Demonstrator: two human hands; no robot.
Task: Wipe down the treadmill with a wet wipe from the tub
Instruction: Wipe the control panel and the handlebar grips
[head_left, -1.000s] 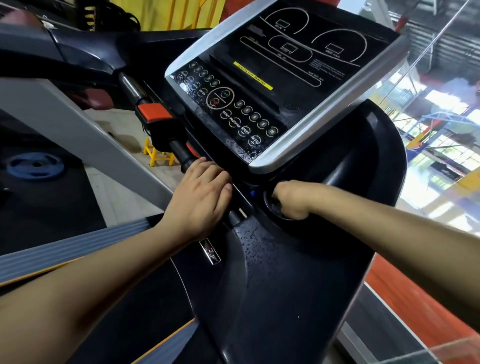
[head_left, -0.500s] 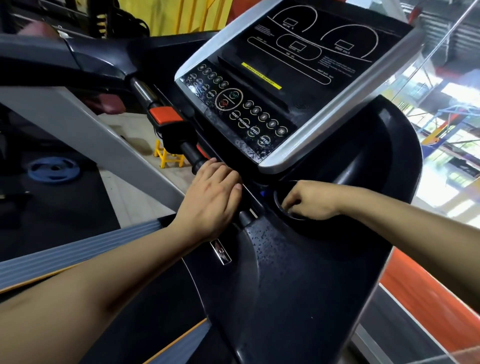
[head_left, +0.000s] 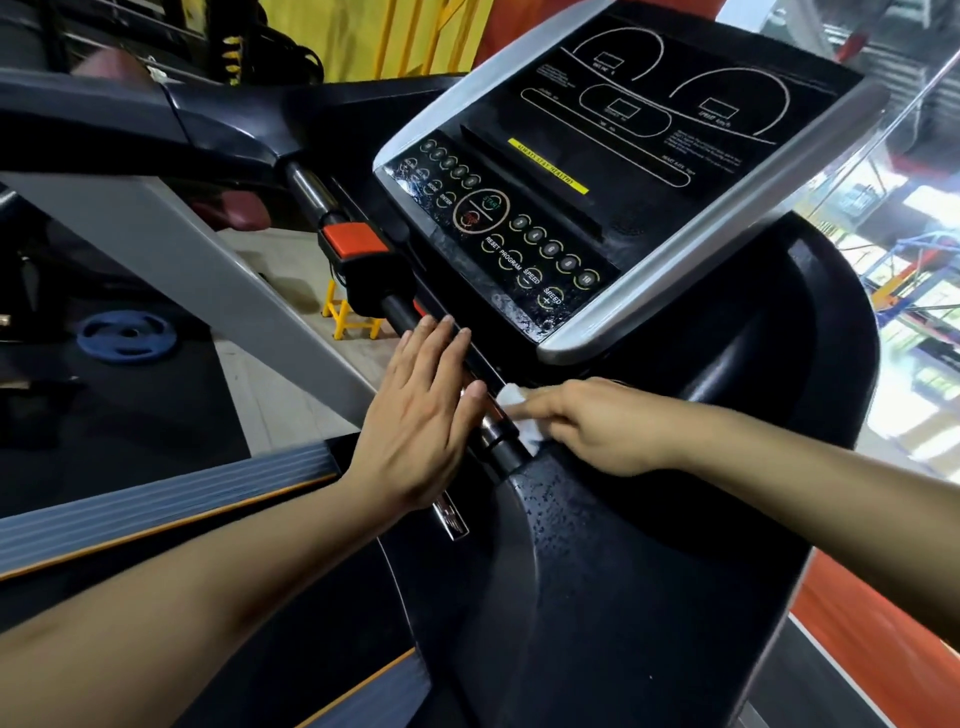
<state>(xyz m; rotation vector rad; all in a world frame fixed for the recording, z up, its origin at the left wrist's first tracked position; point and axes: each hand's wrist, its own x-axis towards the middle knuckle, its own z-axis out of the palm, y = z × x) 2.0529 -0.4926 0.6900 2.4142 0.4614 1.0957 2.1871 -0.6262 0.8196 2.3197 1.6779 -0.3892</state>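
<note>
Head view shows both forearms reaching in from the near edge toward the treadmill's handlebar (head_left: 400, 312), which serves as the landmark. Nearest the viewer, the black side shroud (head_left: 597, 545) below the bar is beaded with droplets, which suggests it has already been wiped. At the bar, the left hand (head_left: 421, 421) lies flat against its near side with fingers straight and relaxed, holding nothing; it probably steadies the body during the wiping. Just right of it, the right hand (head_left: 597, 426) has its grip closed around the white wet wipe (head_left: 514, 397), pinching it so that bunched folds stick out past the fingers and press where the bar meets the shroud. That is a tight corner, hemmed in by the console's silver rim (head_left: 675, 280) overhanging just beyond the bar. Farther up the bar, the orange safety clip (head_left: 353, 241) blocks a straight sweep, so the wipe would likely have to go round it. Beyond the bar, the button panel (head_left: 519, 244) looks wet, and the display (head_left: 649, 119) offers broad open surface. The tub is not in view.
</note>
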